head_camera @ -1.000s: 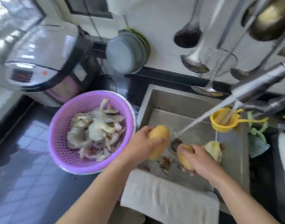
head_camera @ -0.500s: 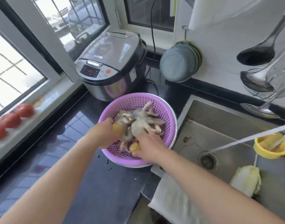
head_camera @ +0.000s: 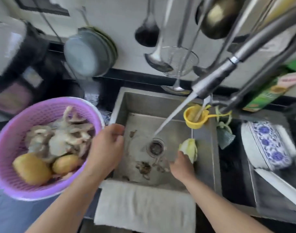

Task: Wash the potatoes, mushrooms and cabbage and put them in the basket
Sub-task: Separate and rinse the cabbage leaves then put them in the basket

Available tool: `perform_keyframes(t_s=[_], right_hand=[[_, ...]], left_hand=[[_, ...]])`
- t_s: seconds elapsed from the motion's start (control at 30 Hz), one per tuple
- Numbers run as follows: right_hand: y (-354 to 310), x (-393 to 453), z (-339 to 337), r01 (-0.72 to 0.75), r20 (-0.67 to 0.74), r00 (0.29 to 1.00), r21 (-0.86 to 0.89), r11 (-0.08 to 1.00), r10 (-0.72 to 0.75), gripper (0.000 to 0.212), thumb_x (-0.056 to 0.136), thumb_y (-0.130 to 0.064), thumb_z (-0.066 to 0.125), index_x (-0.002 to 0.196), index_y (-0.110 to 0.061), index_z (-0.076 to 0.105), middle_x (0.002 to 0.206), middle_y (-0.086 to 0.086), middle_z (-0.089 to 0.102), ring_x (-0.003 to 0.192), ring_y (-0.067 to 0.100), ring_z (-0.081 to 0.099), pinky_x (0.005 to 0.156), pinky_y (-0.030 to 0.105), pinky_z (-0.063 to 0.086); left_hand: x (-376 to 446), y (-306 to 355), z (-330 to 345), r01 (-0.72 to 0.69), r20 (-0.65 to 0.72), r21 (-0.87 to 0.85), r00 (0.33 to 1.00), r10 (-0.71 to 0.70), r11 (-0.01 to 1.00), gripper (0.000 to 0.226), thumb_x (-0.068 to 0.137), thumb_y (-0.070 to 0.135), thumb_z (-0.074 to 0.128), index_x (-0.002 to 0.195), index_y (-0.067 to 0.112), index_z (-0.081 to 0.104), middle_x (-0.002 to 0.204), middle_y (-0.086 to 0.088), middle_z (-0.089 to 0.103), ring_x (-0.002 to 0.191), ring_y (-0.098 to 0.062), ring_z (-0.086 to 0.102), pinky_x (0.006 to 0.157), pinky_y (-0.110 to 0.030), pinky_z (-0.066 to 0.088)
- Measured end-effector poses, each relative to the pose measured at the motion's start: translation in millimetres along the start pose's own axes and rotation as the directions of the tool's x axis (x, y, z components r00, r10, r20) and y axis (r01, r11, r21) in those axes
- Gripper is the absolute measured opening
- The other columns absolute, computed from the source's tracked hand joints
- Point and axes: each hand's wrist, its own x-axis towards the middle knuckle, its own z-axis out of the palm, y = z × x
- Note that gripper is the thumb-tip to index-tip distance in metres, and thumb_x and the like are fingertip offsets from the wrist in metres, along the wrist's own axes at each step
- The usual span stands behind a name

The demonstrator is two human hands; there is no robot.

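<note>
Already two potatoes (head_camera: 46, 167) and the mushrooms (head_camera: 63, 135) lie in the purple basket (head_camera: 7, 137) on the worktop. Only the cabbage (head_camera: 190, 148) remains, lying in the sink (head_camera: 204, 148) beside the drain, unwashed as far as can be judged. Right hand (head_camera: 182, 167) fingers touch it; whether they clamp cannot be told. Left hand (head_camera: 106, 148) hangs loosely curled, empty.

No legible text anywhere in the frame.

The green bottle (head_camera: 268, 91) at the right edge, behind the sink's far right corner, carries a printed label with a pink patch near its top, but motion blur smears the characters past reading. The rice cooker (head_camera: 14, 64) in the upper left shows a pale panel on its front, equally blurred, with no brand or digits to make out. The blue-and-white bowl (head_camera: 266, 145) at right bears only a floral pattern, no writing.
</note>
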Motion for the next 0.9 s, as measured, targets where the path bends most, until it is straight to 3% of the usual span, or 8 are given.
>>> perform_keyframes(t_s=[0.1, 0.17, 0.27, 0.37, 0.5, 0.63, 0.8, 0.9], right_hand=[[36.5, 47.2, 10.2, -0.214, -0.02, 0.976, 0.075, 0.974, 0.216, 0.074, 0.096, -0.032, 0.059, 0.154, -0.002, 0.024, 0.151, 0.026, 0.042, 0.133, 0.044, 0.049, 0.104, 0.042, 0.044], [41.3, 75.0, 21.5, -0.337, -0.043, 0.934, 0.221, 0.915, 0.354, 0.085, 0.093, -0.031, 0.063, 0.159, -0.007, 0.014, 0.154, 0.024, 0.037, 0.132, 0.045, 0.049, 0.102, 0.043, 0.045], [34.6, 100.5, 40.6, -0.448, -0.105, 0.858, 0.328, 0.832, 0.503, 0.093, 0.087, -0.035, 0.072, 0.156, -0.013, 0.014, 0.144, 0.024, 0.035, 0.121, 0.046, 0.05, 0.096, 0.049, 0.047], [29.9, 107.5, 56.3, -0.461, -0.216, 0.828, 0.262, 0.848, 0.517, 0.096, 0.079, -0.034, 0.078, 0.152, -0.017, 0.017, 0.134, 0.021, 0.037, 0.112, 0.043, 0.05, 0.091, 0.052, 0.048], [23.9, 106.6, 51.3, -0.365, -0.177, 0.878, 0.355, 0.86, 0.445, 0.093, 0.076, -0.035, 0.078, 0.152, -0.025, 0.025, 0.134, 0.017, 0.045, 0.114, 0.041, 0.056, 0.085, 0.041, 0.048], [-20.8, 91.2, 33.6, -0.137, 0.059, 0.989, 0.678, 0.722, 0.133, 0.057, 0.081, -0.034, 0.077, 0.131, -0.03, 0.049, 0.116, 0.003, 0.067, 0.095, 0.025, 0.068, 0.069, 0.034, 0.057], [-81.1, 86.8, 49.0, -0.385, 0.4, 0.917, 0.876, 0.292, 0.009, 0.04, 0.087, -0.035, 0.071, 0.121, -0.015, 0.067, 0.111, 0.013, 0.077, 0.104, 0.034, 0.073, 0.093, 0.056, 0.058], [-90.0, 80.8, 55.7, -0.426, 0.451, 0.891, 0.867, 0.258, -0.045, 0.028, 0.094, -0.027, 0.066, 0.117, -0.011, 0.069, 0.108, 0.017, 0.077, 0.105, 0.035, 0.073, 0.097, 0.056, 0.057]], left_hand=[[20.5, 10.4, 85.4, 0.296, 0.306, -0.227, 0.926, -0.221, 0.928, 0.026, 0.08, 0.027, 0.057, 0.102, 0.029, 0.071, 0.102, -0.001, 0.077, 0.086, -0.021, 0.071, 0.085, -0.036, 0.057], [32.7, 0.3, 126.2, 0.509, 0.436, -0.246, 0.818, -0.374, 0.825, 0.016, 0.09, 0.02, 0.058, 0.103, 0.024, 0.069, 0.1, -0.007, 0.074, 0.081, -0.024, 0.068, 0.074, -0.035, 0.055], [45.4, -24.3, 159.7, 0.749, 0.505, -0.242, 0.64, -0.579, 0.616, 0.015, 0.102, 0.012, 0.052, 0.111, 0.014, 0.064, 0.107, -0.013, 0.069, 0.083, -0.026, 0.064, 0.07, -0.034, 0.052], [50.3, -50.7, 179.1, 0.809, 0.498, -0.246, 0.578, -0.646, 0.534, 0.02, 0.103, 0.016, 0.052, 0.12, 0.009, 0.061, 0.112, -0.014, 0.068, 0.086, -0.026, 0.063, 0.078, -0.037, 0.055], [56.0, -65.4, 195.9, 0.828, 0.537, -0.276, 0.554, -0.636, 0.488, 0.019, 0.102, 0.022, 0.056, 0.113, 0.009, 0.066, 0.102, -0.009, 0.066, 0.083, -0.025, 0.061, 0.069, -0.032, 0.053], [60.7, -65.8, 197.1, 0.834, 0.628, -0.389, 0.55, -0.55, 0.39, 0.027, 0.1, 0.04, 0.059, 0.099, 0.015, 0.069, 0.1, -0.007, 0.065, 0.093, -0.03, 0.06, 0.093, -0.044, 0.052], [75.3, -75.5, 185.6, 0.861, 0.773, -0.5, 0.494, -0.397, 0.097, 0.064, 0.093, 0.071, 0.055, 0.127, 0.018, 0.07, 0.116, -0.02, 0.076, 0.11, -0.041, 0.071, 0.096, -0.061, 0.055], [79.5, -84.4, 175.3, 0.832, 0.755, -0.555, 0.504, -0.419, 0.002, 0.052, 0.098, 0.058, 0.059, 0.123, 0.015, 0.072, 0.108, -0.02, 0.078, 0.101, -0.037, 0.073, 0.088, -0.055, 0.057]])
